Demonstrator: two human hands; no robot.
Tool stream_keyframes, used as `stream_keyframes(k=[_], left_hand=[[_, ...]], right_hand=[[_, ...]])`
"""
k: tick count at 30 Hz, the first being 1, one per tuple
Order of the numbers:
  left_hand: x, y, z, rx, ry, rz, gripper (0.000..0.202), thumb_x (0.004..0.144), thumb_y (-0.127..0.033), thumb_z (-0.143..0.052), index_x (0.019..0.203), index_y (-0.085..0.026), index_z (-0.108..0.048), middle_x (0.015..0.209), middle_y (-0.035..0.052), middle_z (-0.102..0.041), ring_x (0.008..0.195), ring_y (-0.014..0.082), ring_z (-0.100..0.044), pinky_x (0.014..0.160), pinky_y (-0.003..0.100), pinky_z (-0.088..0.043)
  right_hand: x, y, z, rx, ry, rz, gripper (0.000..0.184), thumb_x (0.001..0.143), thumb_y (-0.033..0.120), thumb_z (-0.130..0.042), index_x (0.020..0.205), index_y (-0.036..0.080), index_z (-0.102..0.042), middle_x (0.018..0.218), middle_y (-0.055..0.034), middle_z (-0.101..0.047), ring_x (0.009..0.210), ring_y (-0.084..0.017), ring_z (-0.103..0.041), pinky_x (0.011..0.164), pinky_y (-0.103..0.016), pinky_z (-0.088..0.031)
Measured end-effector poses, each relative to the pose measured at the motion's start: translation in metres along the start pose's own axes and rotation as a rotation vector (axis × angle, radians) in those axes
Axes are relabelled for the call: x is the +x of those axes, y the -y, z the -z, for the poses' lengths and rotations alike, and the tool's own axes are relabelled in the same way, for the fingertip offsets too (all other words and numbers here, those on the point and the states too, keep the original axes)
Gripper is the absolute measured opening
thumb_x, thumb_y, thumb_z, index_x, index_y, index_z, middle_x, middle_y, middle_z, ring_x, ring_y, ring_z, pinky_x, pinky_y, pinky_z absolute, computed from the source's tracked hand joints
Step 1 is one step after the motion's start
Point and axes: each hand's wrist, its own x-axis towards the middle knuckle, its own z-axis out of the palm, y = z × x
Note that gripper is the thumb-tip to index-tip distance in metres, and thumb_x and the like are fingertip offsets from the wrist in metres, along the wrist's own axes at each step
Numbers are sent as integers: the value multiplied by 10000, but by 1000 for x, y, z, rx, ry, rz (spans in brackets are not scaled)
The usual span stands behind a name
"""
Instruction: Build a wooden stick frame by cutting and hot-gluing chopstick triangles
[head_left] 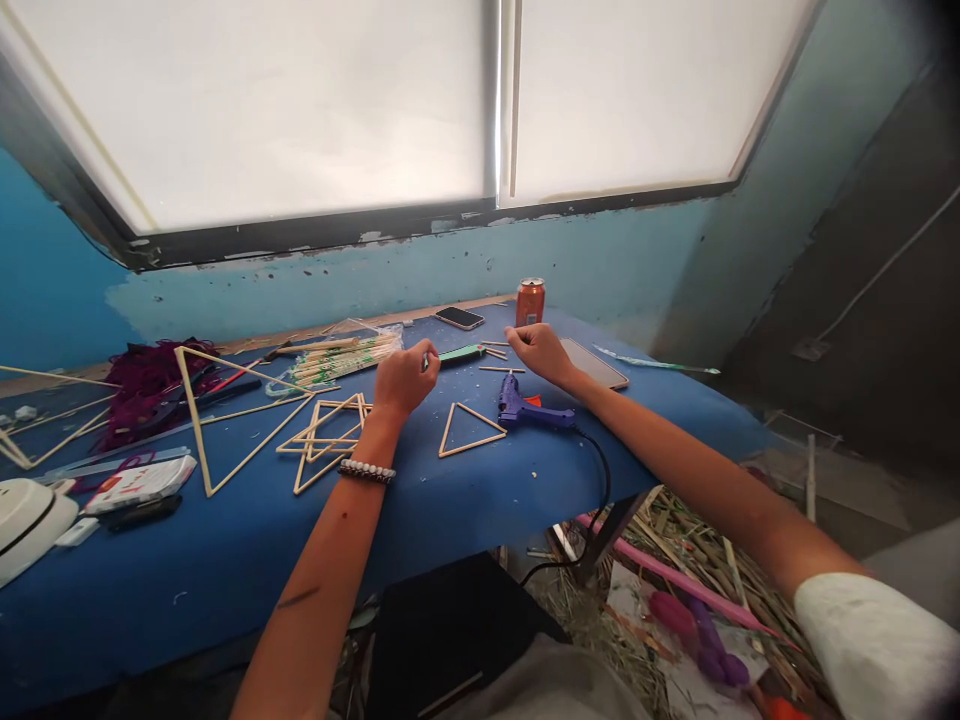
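Observation:
My left hand (405,378) is curled over the blue table (225,560), fingers pinched on a thin object that reaches toward a green-handled tool (461,353). My right hand (540,350) is also curled shut, above loose wooden sticks (501,369); what it holds is too small to make out. Between and below the hands lie a small stick triangle (469,430) and a purple glue gun (529,410) with a black cord. A bead bracelet (366,471) circles my left wrist.
Stacked stick triangles (326,440), a large stick triangle (225,420), a bag of sticks (341,358), purple yarn (146,385), a phone (459,317), an orange can (530,301), a tablet (596,362) and a white object (26,525) lie on the table. Straw litters the floor at right.

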Motion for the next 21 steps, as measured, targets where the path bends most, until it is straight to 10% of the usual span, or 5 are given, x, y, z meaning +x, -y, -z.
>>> stream_keyframes(k=[21], left_hand=[[-1, 8, 0, -82, 16, 102, 351, 910, -188, -424, 1217, -229, -591, 721, 37, -696, 751, 251, -676, 675, 300, -405]], right_hand=[[-3, 4, 10, -174, -32, 70, 506, 945, 461, -354, 528, 200, -235, 576, 14, -206, 552, -93, -209, 574, -299, -165]])
